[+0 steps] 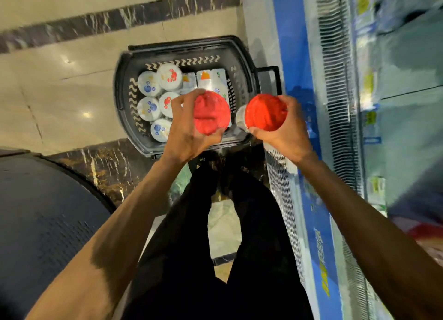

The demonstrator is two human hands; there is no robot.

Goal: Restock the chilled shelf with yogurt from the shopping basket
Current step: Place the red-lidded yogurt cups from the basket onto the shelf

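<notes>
Item under inspection: two red-lidded yogurt pots, held in the air above the near end of the shopping basket (124, 87). Neither touches the basket or the shelf.

The left pot (211, 113) is held by the left hand (189, 130), fingers and thumb curled round its rim from the outer side. The right pot (266, 112) is held the same way by the right hand (285, 127), thumb under the near edge. The two pots are close together but apart.

Orientation: both red lids face the camera, so each pot's long axis runs roughly vertical, lid up. A strip of pale side wall (241, 119) shows at the left of the right pot, which suggests a slight tilt, base towards the left pot. Motion blur prevents a finer reading.

Assessment: gripping at the rim keeps the lids uppermost and leaves the bases free for setting down. One pot per hand halves the number of trips.

Surroundings: the basket stands on the tiled floor (60, 84) and holds white fruit-printed cups (153, 96) on its left and cartons (211, 78) on its right. The chilled shelf (333, 55), with its blue front strip, runs just beside the basket on the person's right, within reach. Its stock is too blurred to identify.
</notes>
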